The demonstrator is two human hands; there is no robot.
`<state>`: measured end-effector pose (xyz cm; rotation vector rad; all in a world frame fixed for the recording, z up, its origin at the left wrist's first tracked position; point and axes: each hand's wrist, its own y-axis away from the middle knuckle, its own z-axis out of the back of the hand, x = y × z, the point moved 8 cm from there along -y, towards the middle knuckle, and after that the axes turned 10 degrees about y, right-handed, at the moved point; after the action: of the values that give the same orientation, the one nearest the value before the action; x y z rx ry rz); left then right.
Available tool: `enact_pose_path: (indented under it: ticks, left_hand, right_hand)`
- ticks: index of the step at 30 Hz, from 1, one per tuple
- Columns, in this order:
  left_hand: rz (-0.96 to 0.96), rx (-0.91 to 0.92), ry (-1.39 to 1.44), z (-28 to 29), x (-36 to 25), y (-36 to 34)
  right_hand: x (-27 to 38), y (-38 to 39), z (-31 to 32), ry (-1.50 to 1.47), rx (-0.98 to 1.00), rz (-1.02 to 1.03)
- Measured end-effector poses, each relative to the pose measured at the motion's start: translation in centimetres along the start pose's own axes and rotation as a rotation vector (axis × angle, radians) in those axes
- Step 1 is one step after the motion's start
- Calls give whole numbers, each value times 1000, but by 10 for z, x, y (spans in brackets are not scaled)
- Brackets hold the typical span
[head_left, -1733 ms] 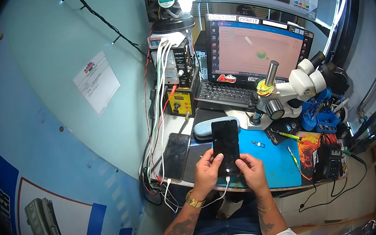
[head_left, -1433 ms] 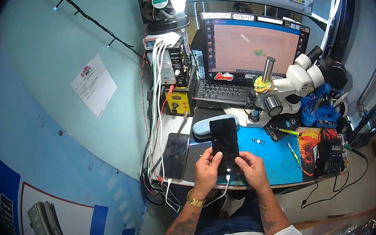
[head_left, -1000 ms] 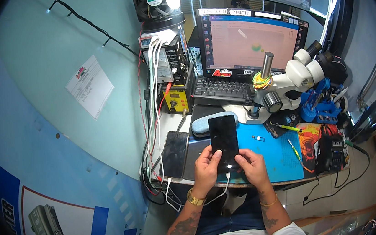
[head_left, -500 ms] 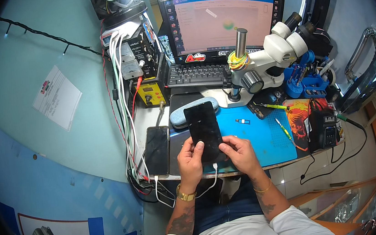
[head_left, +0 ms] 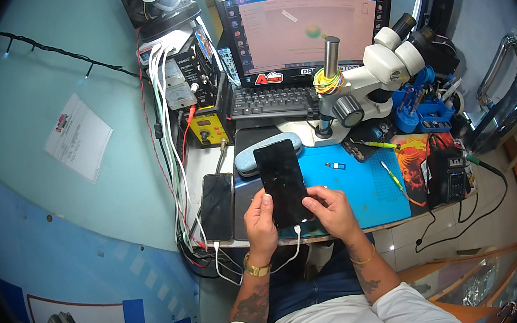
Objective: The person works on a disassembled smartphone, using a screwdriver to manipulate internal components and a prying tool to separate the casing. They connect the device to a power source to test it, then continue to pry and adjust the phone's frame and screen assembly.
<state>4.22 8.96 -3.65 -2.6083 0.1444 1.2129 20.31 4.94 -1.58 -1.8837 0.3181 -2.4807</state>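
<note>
A black smartphone (head_left: 282, 181) with a dark screen stands tilted up between my two hands above the bench's front edge. My left hand (head_left: 260, 224) is closed on its lower left side, the thumb lying along the edge. On the lower right side my right hand (head_left: 334, 212) grips it, thumb in front and fingers partly hidden behind. A white charging cable (head_left: 298, 229) is plugged into the phone's bottom end. To the left a second dark smartphone (head_left: 217, 207) lies flat, with another white cable (head_left: 216, 246) at its lower end. Behind the held phone is a light blue case (head_left: 252, 159).
A blue work mat (head_left: 362, 191) carries a green-yellow pen-like tool (head_left: 392, 176) and a small chip-like part (head_left: 336, 166). Behind stand a microscope (head_left: 381, 66), a keyboard (head_left: 271, 102) and a lit monitor (head_left: 301, 31). A yellow-fronted power unit (head_left: 208, 133) and hanging cables are at left.
My left thumb has shifted off the phone's screen to its left edge. The phone stays in both hands, almost unmoved.
</note>
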Motion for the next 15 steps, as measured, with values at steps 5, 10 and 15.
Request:
enact_pose_path:
  ticks: [5, 10, 15]
  left_hand:
    - [-19, -4, -27, -1, 0, -1]
    - [-21, -16, -53, 6, 3, 0]
    - [-14, 7, -46, 3, 3, 1]
  right_hand:
    - [-5, 0, 0, -13, -4, 0]
    - [-6, 0, -2, -34, -5, -10]
    - [-5, 1, 0, -17, -20, -7]
